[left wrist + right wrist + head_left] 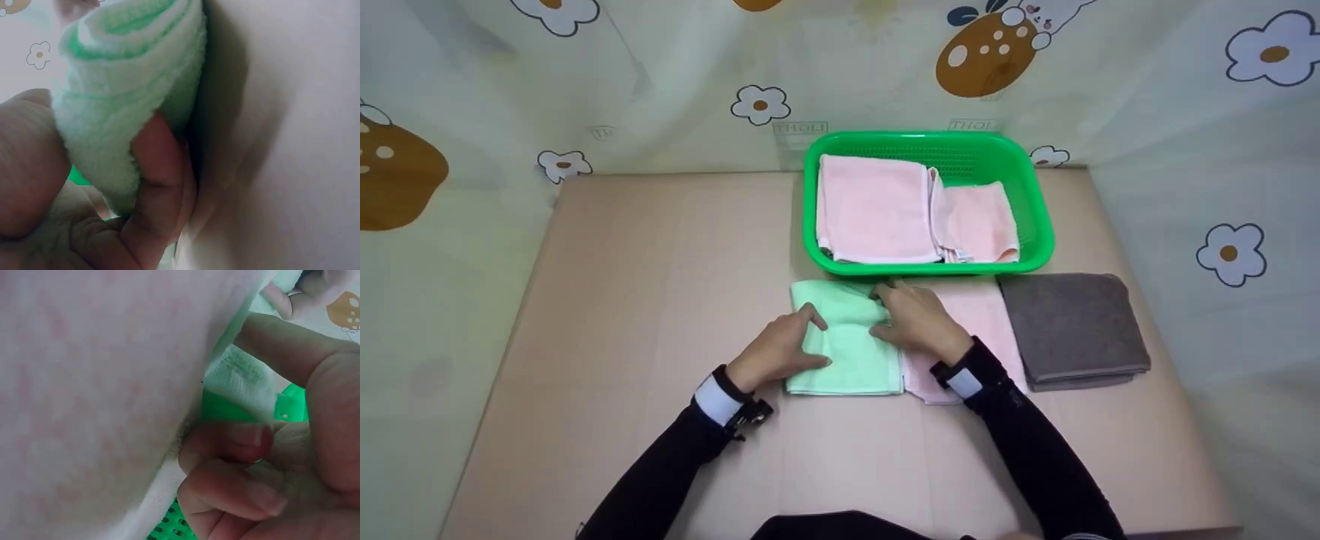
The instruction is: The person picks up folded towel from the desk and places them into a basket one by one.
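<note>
From my remote station I observed the left hand (776,351) clamped on a fold of the light-green towel (847,371), which lay on the worktop (607,300) in front of the green basket (1042,232) of folded pink towels (877,210). The right hand (919,322) was at that towel's right edge; I could not tell whether it pinched the cloth. Beyond, rightward, lay a pink towel (982,315), then a folded grey towel (1080,322).

A flower-printed curtain (675,127) hangs — behind a beige table (607,285).
</note>
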A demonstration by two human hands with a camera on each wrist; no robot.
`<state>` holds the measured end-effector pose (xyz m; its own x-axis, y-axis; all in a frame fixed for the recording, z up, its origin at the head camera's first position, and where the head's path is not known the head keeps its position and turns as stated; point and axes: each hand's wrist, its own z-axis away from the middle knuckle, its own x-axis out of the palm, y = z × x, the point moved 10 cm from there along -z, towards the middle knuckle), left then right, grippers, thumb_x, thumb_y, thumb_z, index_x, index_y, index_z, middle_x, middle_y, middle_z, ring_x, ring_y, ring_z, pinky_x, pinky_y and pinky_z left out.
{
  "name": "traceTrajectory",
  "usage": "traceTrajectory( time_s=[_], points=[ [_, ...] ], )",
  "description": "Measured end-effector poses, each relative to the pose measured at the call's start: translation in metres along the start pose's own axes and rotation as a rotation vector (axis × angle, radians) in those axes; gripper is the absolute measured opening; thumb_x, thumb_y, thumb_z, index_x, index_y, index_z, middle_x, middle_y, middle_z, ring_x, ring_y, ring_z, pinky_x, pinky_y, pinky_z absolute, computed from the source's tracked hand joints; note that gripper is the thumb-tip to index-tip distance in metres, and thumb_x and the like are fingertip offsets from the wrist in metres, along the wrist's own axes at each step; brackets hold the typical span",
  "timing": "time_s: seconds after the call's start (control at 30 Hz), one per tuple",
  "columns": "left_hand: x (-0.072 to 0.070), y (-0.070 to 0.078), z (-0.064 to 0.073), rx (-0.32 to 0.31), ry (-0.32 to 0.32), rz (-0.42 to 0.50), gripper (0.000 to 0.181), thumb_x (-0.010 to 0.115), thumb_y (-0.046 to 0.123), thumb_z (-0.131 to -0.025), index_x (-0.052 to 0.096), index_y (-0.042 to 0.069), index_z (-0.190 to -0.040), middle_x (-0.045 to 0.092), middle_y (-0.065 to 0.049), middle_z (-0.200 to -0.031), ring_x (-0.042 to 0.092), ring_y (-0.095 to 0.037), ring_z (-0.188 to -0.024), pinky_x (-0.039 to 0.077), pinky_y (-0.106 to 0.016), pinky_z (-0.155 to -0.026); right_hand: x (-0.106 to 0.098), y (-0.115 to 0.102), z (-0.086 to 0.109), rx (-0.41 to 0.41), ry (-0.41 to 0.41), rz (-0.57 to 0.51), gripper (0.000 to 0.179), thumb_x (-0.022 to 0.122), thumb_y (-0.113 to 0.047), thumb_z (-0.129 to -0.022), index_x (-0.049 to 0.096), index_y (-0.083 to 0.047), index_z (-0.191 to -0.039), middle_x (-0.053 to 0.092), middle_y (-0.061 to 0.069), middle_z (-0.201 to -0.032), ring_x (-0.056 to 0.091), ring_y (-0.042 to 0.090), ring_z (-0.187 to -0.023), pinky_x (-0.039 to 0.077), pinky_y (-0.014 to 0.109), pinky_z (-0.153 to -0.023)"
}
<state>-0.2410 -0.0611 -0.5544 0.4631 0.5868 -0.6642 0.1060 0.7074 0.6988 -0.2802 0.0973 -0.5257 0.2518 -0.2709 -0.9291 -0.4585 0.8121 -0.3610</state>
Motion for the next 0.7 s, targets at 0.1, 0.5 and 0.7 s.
traceTrajectory(
  time_s=[0.1,0.5,0.7],
  points=[
    [0.0005,-0.0004,-0.0003,-0.003,0.000,0.001,0.050,0.089,0.020,-0.081,0.058,0.012,-0.119,0.068,-0.011,-0.101,0.059,-0.024,-0.097,0.050,-0.041,-0.088,0.0006,0.0000,0.0008,-0.008,-0.001,0.001,0.049,0.082,-0.027,-0.085,0.066,-0.004,-0.126,0.062,0.012,-0.110,0.061,0.030,-0.096,0.053,0.049,-0.082],
    [0.0010,-0.0014,-0.0003,0.005,0.010,0.000,0.050,0.089,0.020,-0.081,0.058,0.013,-0.119,0.070,-0.011,-0.105,0.061,-0.028,-0.102,0.050,-0.043,-0.091,0.0011,0.0031,-0.0014,0.021,-0.003,-0.030,0.060,0.085,-0.027,-0.084,0.060,-0.004,-0.132,0.065,0.019,-0.118,0.066,0.038,-0.102,0.054,0.054,-0.088],
    [0.0011,-0.0031,-0.0012,-0.002,0.011,0.010,0.049,0.090,0.020,-0.081,0.058,0.013,-0.118,0.069,-0.011,-0.105,0.061,-0.027,-0.102,0.050,-0.043,-0.091,-0.0048,0.0005,-0.0043,-0.024,0.054,-0.115,0.028,0.086,-0.019,-0.076,0.074,-0.012,-0.100,0.062,0.002,-0.082,0.059,0.022,-0.082,0.048,0.041,-0.068]
  ],
)
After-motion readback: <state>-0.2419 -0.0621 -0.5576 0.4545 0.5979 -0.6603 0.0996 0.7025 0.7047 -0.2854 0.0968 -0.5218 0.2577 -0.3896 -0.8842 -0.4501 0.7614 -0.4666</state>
